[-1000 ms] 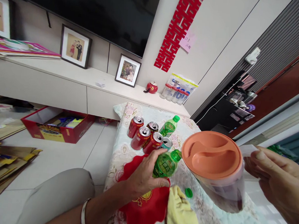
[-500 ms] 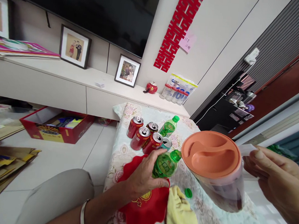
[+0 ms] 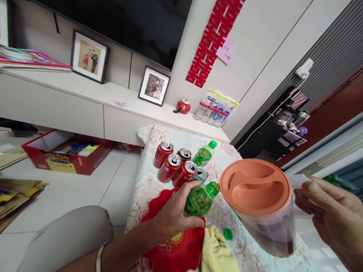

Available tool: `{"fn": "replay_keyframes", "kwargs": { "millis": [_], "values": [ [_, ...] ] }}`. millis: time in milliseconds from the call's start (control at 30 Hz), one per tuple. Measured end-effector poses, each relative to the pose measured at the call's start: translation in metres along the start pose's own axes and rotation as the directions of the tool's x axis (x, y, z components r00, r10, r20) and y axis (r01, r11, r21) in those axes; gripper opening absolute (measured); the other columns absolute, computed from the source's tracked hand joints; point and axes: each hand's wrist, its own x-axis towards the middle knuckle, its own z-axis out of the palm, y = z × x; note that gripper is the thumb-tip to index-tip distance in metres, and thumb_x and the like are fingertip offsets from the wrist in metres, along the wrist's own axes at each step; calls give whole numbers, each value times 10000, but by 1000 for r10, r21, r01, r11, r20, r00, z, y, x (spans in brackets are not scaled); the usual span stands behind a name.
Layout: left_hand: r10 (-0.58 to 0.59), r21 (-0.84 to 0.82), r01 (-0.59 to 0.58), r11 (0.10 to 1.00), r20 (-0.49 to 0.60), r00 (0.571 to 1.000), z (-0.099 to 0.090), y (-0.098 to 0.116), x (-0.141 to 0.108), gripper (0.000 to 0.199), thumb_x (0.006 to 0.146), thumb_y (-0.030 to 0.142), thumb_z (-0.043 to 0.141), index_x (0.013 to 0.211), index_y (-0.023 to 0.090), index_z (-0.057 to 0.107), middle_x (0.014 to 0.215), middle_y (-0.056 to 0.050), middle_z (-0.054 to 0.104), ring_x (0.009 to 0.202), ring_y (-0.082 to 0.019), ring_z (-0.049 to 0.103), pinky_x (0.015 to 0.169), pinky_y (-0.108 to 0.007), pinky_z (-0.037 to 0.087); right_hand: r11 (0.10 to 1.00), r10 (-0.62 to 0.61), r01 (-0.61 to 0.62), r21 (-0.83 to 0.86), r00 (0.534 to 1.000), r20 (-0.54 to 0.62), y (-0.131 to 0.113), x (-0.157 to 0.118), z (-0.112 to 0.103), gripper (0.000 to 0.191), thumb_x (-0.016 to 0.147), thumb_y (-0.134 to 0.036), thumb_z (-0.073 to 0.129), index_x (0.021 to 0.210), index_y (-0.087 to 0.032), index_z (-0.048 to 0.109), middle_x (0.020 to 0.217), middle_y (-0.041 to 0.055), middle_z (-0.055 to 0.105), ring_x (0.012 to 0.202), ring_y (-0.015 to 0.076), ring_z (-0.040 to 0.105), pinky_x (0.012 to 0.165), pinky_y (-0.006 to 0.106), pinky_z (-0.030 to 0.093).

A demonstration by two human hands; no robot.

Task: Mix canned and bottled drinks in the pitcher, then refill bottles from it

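My left hand (image 3: 176, 214) is wrapped around an uncapped green plastic bottle (image 3: 199, 201) above a red scalloped mat (image 3: 188, 256). By its handle, my right hand (image 3: 332, 208) grips a clear pitcher (image 3: 274, 235) with an orange lid (image 3: 255, 186). Dark liquid shows inside the pitcher, which is tilted so its lid edge is close to the bottle's mouth. Whether liquid is flowing between them I cannot tell. A green cap (image 3: 228, 234) lies on the tablecloth beside a yellow cloth (image 3: 221, 259). Behind the bottle stand several opened drink cans (image 3: 169, 168) and a second, capped green bottle (image 3: 204, 153).
A floral tablecloth (image 3: 144, 179) covers the table. Beyond it, a low white cabinet (image 3: 120, 121) holds framed photos, a small red pot (image 3: 183, 106) and red-lidded jars (image 3: 210, 114). On the floor at left are a red box (image 3: 68, 157) and flattened cardboard (image 3: 5, 206).
Almost nothing differs. The whole view has shifted very slightly, while both hands, the bottle and the pitcher keep the same places relative to each other.
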Motion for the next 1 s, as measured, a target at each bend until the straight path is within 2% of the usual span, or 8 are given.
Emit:
{"fn": "replay_keyframes", "kwargs": {
  "millis": [133, 267, 800, 1000],
  "values": [
    [0, -9, 0, 1000, -3, 1000, 1, 0, 0, 910, 707, 326, 909, 1479, 281, 428, 1512, -116, 552, 1395, -347, 521, 1217, -534, 372, 995, 61, -62, 76, 998, 19, 2, 1, -2, 566, 513, -620, 942, 511, -198, 565, 538, -30, 358, 515, 114, 322, 458, 266, 244],
    [-1, -16, 1, 1000, 1, 1000, 1, -1, 1, 919, 695, 320, 913, 1475, 275, 429, 1500, -116, 561, 1386, -348, 529, 1214, -538, 372, 992, 79, -80, 93, 997, 13, 4, 2, -4, 551, 512, -597, 953, 511, -197, 575, 540, -34, 356, 516, 109, 318, 462, 261, 255],
    [0, 2, 0, 1000, -2, 1000, 0, -1, 0, 917, 706, 331, 909, 1490, 255, 440, 1499, -106, 565, 1387, -342, 534, 1207, -506, 394, 990, 103, -102, 94, 995, -7, 3, 3, -5, 541, 465, -611, 966, 538, -198, 625, 525, -32, 393, 507, 102, 325, 457, 252, 257],
    [-16, -9, 16, 1000, 2, 1000, 0, 1, 0, 928, 692, 313, 914, 1483, 249, 431, 1508, -122, 553, 1397, -338, 519, 1222, -506, 372, 995, 78, -77, 59, 997, -12, -4, 1, -1, 597, 435, -653, 953, 489, -197, 573, 504, -32, 367, 489, 100, 304, 445, 257, 245]
  ]
}}
